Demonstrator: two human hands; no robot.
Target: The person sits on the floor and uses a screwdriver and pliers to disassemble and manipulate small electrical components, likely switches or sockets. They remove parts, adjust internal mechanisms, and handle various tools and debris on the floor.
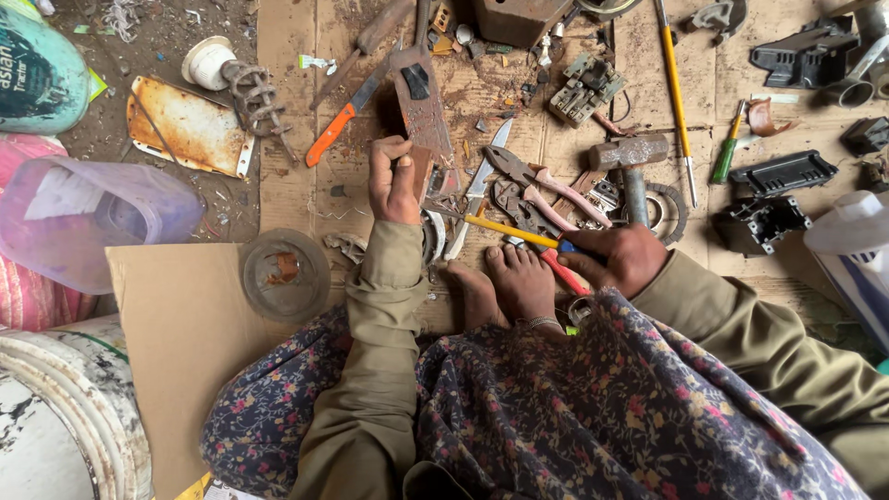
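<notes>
I sit on the ground with my bare feet (507,282) between my arms. My left hand (393,180) grips a rusty, flat brown metal part (422,111) that stands on the cardboard in front of me. My right hand (619,257) holds a screwdriver with a yellow shaft (507,231), its tip pointing left toward the base of the rusty part. A knife blade (482,181) and pink-handled pliers (542,185) lie just beyond the screwdriver.
Cardboard (185,324) covers the ground. An orange-handled knife (338,125), a hammer (632,157), a rusty plate (185,125), a round lid (285,275), black plastic parts (782,171) and a long yellow screwdriver (674,83) lie around. A purple plastic jug (88,218) and a white drum (56,417) stand at left.
</notes>
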